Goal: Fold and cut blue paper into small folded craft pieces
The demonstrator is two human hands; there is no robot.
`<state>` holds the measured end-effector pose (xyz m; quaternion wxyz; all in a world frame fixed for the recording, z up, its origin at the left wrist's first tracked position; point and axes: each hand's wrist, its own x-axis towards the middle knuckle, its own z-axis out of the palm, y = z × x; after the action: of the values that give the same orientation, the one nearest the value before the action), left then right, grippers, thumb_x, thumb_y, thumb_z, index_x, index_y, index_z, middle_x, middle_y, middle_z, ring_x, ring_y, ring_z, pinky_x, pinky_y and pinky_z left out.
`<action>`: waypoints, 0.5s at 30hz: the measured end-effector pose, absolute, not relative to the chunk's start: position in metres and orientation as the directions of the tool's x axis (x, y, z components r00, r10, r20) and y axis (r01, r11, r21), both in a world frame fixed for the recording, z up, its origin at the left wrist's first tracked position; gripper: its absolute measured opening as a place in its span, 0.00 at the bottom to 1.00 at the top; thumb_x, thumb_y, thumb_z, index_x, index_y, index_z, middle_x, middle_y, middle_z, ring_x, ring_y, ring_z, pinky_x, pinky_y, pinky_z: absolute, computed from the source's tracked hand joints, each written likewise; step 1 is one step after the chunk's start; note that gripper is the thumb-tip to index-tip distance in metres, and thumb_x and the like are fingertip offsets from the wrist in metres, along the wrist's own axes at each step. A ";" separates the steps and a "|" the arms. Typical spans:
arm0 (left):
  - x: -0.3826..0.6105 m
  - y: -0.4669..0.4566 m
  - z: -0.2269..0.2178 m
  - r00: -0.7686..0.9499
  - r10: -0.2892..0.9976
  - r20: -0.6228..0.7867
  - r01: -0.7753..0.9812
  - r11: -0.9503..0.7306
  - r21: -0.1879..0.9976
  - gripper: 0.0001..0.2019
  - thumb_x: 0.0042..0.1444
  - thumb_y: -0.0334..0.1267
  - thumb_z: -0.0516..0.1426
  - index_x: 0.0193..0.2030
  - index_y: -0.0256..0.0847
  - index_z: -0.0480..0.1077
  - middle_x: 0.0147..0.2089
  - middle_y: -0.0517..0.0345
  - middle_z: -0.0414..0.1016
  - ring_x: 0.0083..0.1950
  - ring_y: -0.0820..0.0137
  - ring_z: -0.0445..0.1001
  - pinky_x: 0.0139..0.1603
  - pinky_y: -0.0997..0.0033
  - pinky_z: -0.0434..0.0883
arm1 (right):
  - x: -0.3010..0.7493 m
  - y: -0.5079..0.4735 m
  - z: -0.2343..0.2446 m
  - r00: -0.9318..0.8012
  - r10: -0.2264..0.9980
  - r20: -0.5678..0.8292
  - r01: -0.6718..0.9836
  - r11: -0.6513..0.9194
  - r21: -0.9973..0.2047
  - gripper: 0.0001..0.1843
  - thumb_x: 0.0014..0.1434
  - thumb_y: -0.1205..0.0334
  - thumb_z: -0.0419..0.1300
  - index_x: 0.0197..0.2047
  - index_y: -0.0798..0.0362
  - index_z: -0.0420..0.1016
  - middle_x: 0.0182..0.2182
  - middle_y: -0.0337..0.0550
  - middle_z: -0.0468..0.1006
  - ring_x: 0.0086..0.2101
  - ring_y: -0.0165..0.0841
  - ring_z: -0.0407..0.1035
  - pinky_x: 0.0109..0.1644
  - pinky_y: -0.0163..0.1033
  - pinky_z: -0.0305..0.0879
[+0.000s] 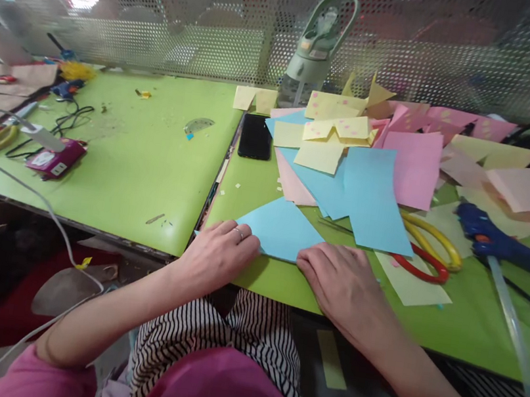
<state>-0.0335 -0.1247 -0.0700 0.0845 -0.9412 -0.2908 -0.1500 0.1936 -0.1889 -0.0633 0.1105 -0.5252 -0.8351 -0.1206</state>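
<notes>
Two hands, head view: the left hand [220, 248] and right hand [338, 276] rest with bent fingers toward opposite ends of the near edge of a blue sheet [286, 228], likely to keep it flat and straight; whether the thumbs pinch it or it is only pressed, I cannot tell.
Blue sheet: on the green table [126, 158], close to the person's edge, one corner pointing away; it seems set there so both forearms can bear down.
Loose paper: a second blue piece [377, 199], a pink sheet [413, 168] and pink-dotted yellow pieces [335, 107] overlap just beyond, probably heaped to stay within reach.
Scissors [455, 260]: handles toward the right, the second blue piece across the middle; handy for the right hand, I judge.
Glue gun [502, 244]: lying at far right, a translucent stick [509, 314] reaching frontward, presumably clear of the pressed sheet.
Phone [256, 136] and bottle [309, 66]: farther back, the bottle beside the mesh screen [172, 19], perhaps for elbow room.
</notes>
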 end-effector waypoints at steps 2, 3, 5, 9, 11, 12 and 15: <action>-0.032 -0.122 -0.069 0.766 0.576 0.286 0.601 -0.799 -0.002 0.09 0.68 0.37 0.50 0.36 0.39 0.67 0.35 0.55 0.71 0.36 0.66 0.69 0.37 0.66 0.69 | 0.195 -0.185 -0.061 -0.403 0.875 0.268 0.913 0.404 0.053 0.16 0.70 0.61 0.44 0.34 0.52 0.68 0.29 0.42 0.73 0.32 0.36 0.66 0.39 0.42 0.53; -0.031 -0.121 -0.068 0.757 0.601 0.256 0.613 -0.789 0.041 0.10 0.68 0.38 0.50 0.37 0.39 0.68 0.36 0.55 0.71 0.37 0.65 0.69 0.38 0.65 0.70 | 0.196 -0.183 -0.060 -0.393 0.884 0.253 0.918 0.394 0.046 0.17 0.71 0.60 0.43 0.34 0.52 0.68 0.29 0.42 0.73 0.32 0.36 0.66 0.39 0.42 0.52; -0.031 -0.117 -0.064 0.743 0.641 0.193 0.630 -0.767 0.125 0.10 0.68 0.38 0.50 0.37 0.37 0.68 0.37 0.53 0.71 0.39 0.65 0.70 0.41 0.63 0.70 | 0.198 -0.180 -0.059 -0.376 0.897 0.233 0.925 0.377 0.041 0.19 0.71 0.58 0.42 0.33 0.52 0.68 0.28 0.42 0.72 0.32 0.37 0.66 0.39 0.42 0.51; -0.032 -0.108 -0.055 0.741 0.664 0.096 0.635 -0.740 0.222 0.11 0.67 0.40 0.51 0.37 0.37 0.69 0.37 0.54 0.71 0.40 0.65 0.70 0.45 0.61 0.69 | 0.202 -0.176 -0.059 -0.356 0.910 0.211 0.933 0.360 0.020 0.22 0.71 0.55 0.40 0.31 0.51 0.67 0.26 0.40 0.72 0.31 0.36 0.66 0.38 0.43 0.50; -0.033 -0.104 -0.052 0.752 0.655 0.072 0.624 -0.743 0.242 0.11 0.67 0.40 0.52 0.37 0.37 0.70 0.36 0.56 0.71 0.40 0.65 0.70 0.45 0.62 0.69 | 0.204 -0.176 -0.056 -0.360 0.913 0.194 0.929 0.370 -0.020 0.22 0.71 0.54 0.41 0.32 0.51 0.68 0.27 0.40 0.74 0.31 0.36 0.66 0.39 0.44 0.50; -0.033 -0.103 -0.051 0.757 0.650 0.070 0.618 -0.746 0.247 0.11 0.67 0.41 0.52 0.37 0.38 0.70 0.36 0.56 0.71 0.40 0.66 0.70 0.45 0.62 0.68 | 0.205 -0.176 -0.054 -0.375 0.905 0.200 0.921 0.389 -0.033 0.22 0.71 0.53 0.41 0.33 0.51 0.70 0.29 0.40 0.75 0.32 0.36 0.67 0.39 0.44 0.51; -0.036 -0.104 -0.052 0.787 0.609 0.095 0.573 -0.779 0.254 0.10 0.67 0.41 0.53 0.39 0.39 0.70 0.37 0.57 0.71 0.39 0.66 0.69 0.43 0.63 0.67 | 0.204 -0.182 -0.047 -0.461 0.846 0.268 0.876 0.482 -0.016 0.17 0.71 0.56 0.45 0.39 0.50 0.73 0.34 0.40 0.79 0.37 0.37 0.69 0.43 0.45 0.52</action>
<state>-0.0363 -0.1041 -0.0519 -0.1064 -0.9393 -0.3146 -0.0860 0.2040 -0.1817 -0.0465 0.1206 -0.5051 -0.8523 -0.0623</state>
